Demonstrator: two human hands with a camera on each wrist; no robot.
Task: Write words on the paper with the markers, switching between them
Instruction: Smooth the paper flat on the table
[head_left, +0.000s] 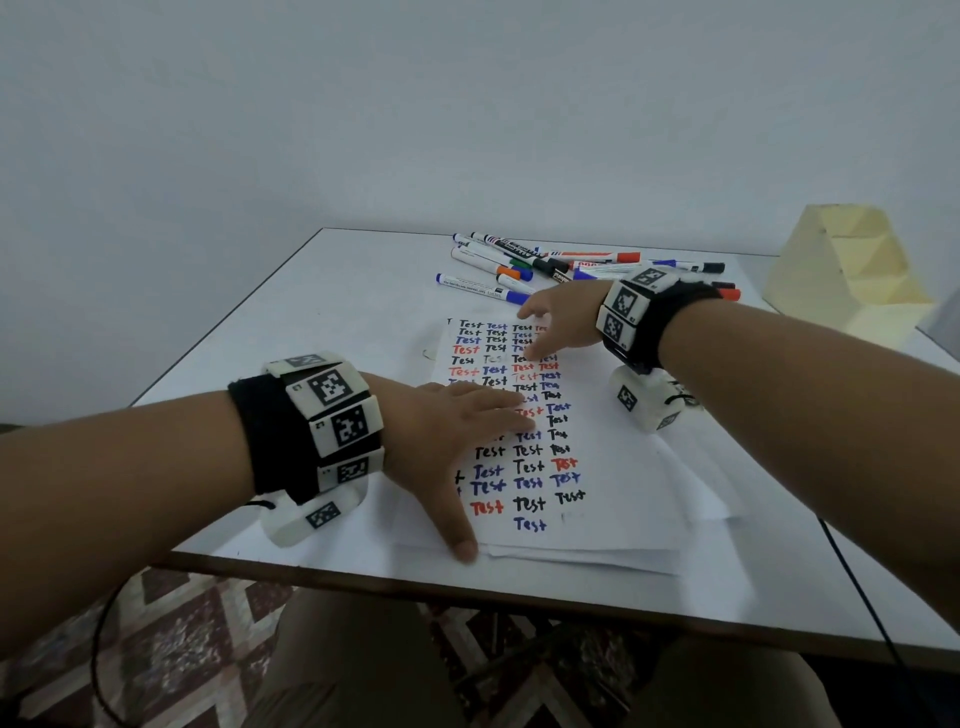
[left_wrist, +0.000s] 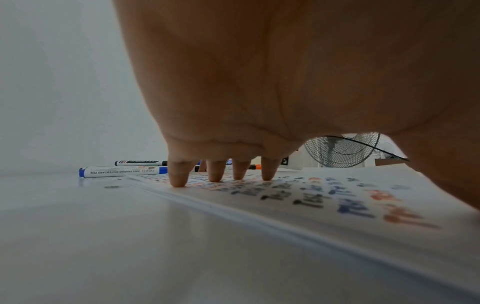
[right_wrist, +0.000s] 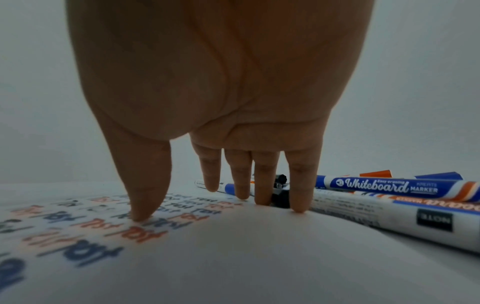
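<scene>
A white sheet of paper lies on a small stack in the middle of the table, filled with rows of "Test" in black, blue and red. My left hand lies flat on its left half, fingers straight, thumb near the bottom edge. My right hand hovers over the paper's top right part with spread straight fingers, its thumb tip touching the sheet. It holds no marker. A pile of markers lies just beyond the paper.
The white table ends close to my knees. A pale yellow faceted object stands at the back right. A blue-capped whiteboard pen lies left of the pile. A fan stands beyond the table.
</scene>
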